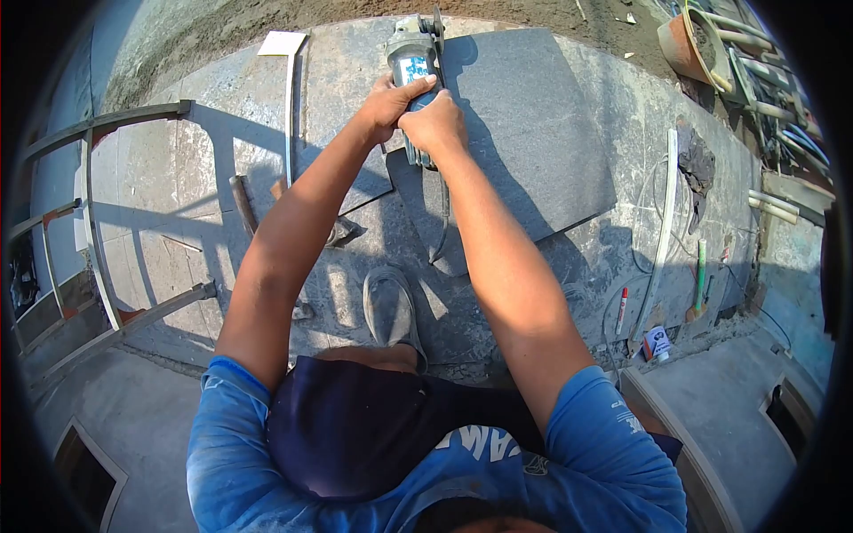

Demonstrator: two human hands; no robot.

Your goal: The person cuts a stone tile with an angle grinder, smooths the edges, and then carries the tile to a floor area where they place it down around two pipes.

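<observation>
Both hands are wrapped around an angle grinder [412, 51] with a blue body, at the top middle of the head view. My left hand [388, 105] grips its left side, the thumb lying across the body. Lower on the right side, my right hand [435, 122] closes around it. The grinder's disc [437, 25] stands on edge at the right of the head, by the left edge of a large dark grey tile [533, 124]. A cord [443, 218] trails from the tool toward my shoe [389, 306].
A hammer-like handle [243, 202] lies left of my arm, near a metal frame [89, 222]. Rightward are a long pale strip [666, 213], a red marker [622, 309], a green-handled tool [700, 275] and a small white bottle [657, 342]. An orange bucket [682, 49] and pipes stand at upper right.
</observation>
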